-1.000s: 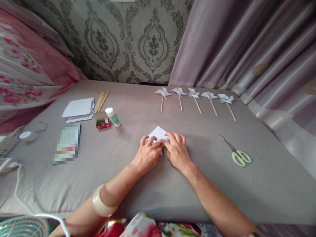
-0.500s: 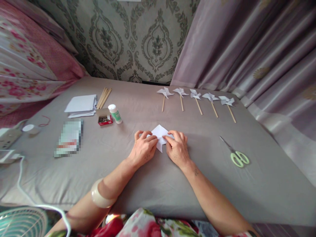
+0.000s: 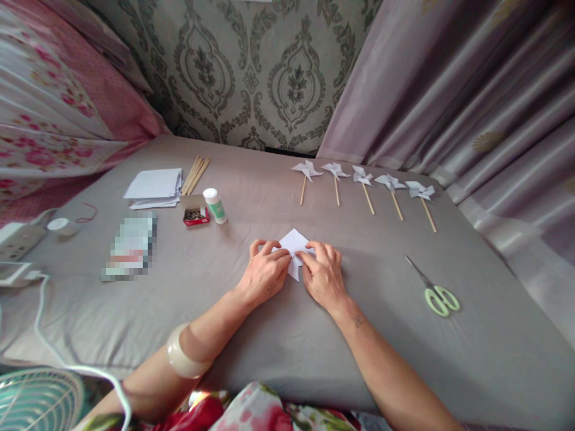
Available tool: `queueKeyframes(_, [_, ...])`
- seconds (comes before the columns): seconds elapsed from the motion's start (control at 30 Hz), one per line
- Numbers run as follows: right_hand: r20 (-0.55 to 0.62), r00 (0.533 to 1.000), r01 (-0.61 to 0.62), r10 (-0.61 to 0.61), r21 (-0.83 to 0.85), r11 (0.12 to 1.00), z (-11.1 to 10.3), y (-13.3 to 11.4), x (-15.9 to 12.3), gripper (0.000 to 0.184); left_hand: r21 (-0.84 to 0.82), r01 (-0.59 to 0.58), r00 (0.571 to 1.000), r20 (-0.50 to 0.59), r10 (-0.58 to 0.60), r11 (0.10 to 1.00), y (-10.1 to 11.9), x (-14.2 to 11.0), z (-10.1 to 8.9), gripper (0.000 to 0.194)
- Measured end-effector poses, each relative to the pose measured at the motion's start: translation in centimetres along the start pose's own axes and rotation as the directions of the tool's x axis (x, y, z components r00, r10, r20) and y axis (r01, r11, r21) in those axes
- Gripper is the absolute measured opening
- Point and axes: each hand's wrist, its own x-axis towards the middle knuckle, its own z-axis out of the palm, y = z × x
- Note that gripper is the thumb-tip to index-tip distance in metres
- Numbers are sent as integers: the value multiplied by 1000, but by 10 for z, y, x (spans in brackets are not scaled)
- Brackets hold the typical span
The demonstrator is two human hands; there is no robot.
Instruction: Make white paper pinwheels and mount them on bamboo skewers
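Note:
Between my hands lies a white paper (image 3: pixel 294 240), partly folded, one corner pointing away from me and a narrow flap toward me. My left hand (image 3: pixel 266 270) grips its left side, fingers bent, with the index finger near the paper's middle. From the other side my right hand (image 3: pixel 322 272) pinches the right part, its thumb also near the middle. The fingers cover both side corners. Past my hands on the right stand out several finished paper pinwheels (image 3: pixel 363 175) on wooden sticks, lying in a row.
Green-handled scissors (image 3: pixel 433 293) lie at right. Left of centre are a glue bottle (image 3: pixel 215 206), a small red box of metal pieces (image 3: pixel 196 216), wooden sticks (image 3: pixel 196 175) and stacked white paper (image 3: pixel 153 187). A power strip (image 3: pixel 18 240) and fan (image 3: pixel 40 398) sit far left.
The view has shifted slightly, so the things on the cloth appear a little displaced. Both hands keep nearly the same hold on the paper; my left fingers have moved marginally.

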Motion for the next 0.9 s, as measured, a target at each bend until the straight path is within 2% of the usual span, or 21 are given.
queueKeyframes(0.17, [41, 999, 19, -18, -30, 999, -3, -5, 3, 27, 31, 24, 1000, -9, -24, 999, 1, 0, 0, 24])
queueKeyframes(0.23, [30, 1000, 4, -4, 11, 1000, -2, -4, 3, 28, 43, 39, 999, -3, -39, 998, 1, 0, 1, 25])
queueKeyframes(0.33, [-66, 994, -77, 88, 149, 986, -1, 5, 5, 35, 56, 59, 998, 3, -59, 997, 1, 0, 2, 21])
queueKeyframes(0.43, [-195, 956, -166, 218, 250, 954, -1, 20, 4, 38, 49, 88, 996, 0, -88, 995, 1, 0, 4, 17])
queueKeyframes(0.53, [-197, 941, -219, 275, 264, 939, -3, 32, 0, 38, 56, 127, 992, 4, -127, 990, 1, 1, 5, 18])
queueKeyframes(0.6, [-136, 960, -205, 244, 250, 946, -4, 36, -2, 42, 66, 149, 989, 12, -150, 987, 0, 3, 5, 19])
queueKeyframes(0.73, [-13, 996, -87, 93, 239, 967, -6, 39, -3, 50, 72, 178, 984, 9, -179, 981, -6, 5, 5, 20])
queueKeyframes(0.9, [9, 1000, 23, -26, 201, 979, -7, 37, -4, 46, 79, 155, 987, -50, -152, 985, -16, 5, 5, 20])
